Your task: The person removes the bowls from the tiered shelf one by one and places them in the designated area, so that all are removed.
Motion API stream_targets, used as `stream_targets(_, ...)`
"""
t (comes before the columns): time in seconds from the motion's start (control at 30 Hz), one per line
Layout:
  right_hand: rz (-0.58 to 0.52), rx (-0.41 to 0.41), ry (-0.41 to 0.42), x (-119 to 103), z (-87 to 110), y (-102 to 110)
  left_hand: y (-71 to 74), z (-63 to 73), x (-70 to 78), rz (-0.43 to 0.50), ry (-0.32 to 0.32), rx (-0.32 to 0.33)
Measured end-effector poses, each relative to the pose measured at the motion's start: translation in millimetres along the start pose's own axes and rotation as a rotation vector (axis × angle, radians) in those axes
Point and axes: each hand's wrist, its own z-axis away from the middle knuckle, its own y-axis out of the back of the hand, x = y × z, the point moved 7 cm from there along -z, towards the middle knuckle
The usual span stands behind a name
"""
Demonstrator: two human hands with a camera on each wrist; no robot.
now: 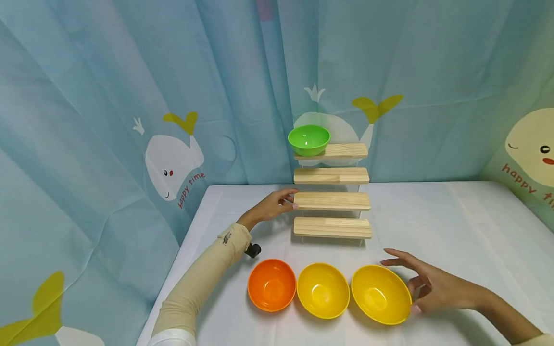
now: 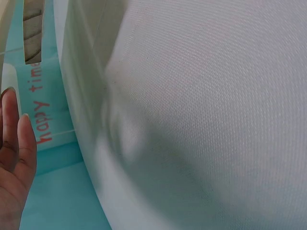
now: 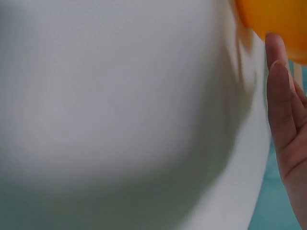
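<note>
My left hand [image 1: 272,205] is at the left end of a wooden tier [image 1: 332,201] of a stepped rack, fingertips right at the board's end. In the left wrist view, its fingers [image 2: 26,148] are fairly straight below a wooden board [image 2: 32,33]. My right hand [image 1: 446,288] is spread beside the right-hand yellow bowl [image 1: 381,294], thumb near its rim. A fingertip overlaps the bowl's outer wall [image 3: 278,19] in the right wrist view. Another yellow bowl [image 1: 323,290] and an orange bowl [image 1: 271,285] line up to the left. A green bowl [image 1: 309,140] sits on the top tier, at its left.
The rack's lowest tier [image 1: 332,227] stands behind the row of bowls on a white-covered table [image 1: 433,221]. A small black object [image 1: 253,250] shows beside the left sleeve. Blue curtains [image 1: 242,96] with whale prints hang behind and along the left.
</note>
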Motion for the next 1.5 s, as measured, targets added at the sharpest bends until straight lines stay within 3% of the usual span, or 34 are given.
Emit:
stream_targets(0.3, 0.1, 0.078, 0.154, -33, 0.5, 35, 1.4, -1.2, 1.2, -0.004, 0.008, 0.001)
stream_targets(0.67, 0.236, 0.159, 0.222, -72, -16.9, 66, 1.0, -1.2, 1.6, 0.001, 0.03, 0.002)
stream_targets(1.1, 0.319, 0.27, 0.247, -111, -63.8, 99, -0.6, -1.5, 2.1, 0.007, 0.049, 0.001)
stream_targets(1.5, 0.28, 0.399, 0.15, -147, -119.5, 128, -0.6, -3.0, -2.3, -0.004, 0.043, 0.001)
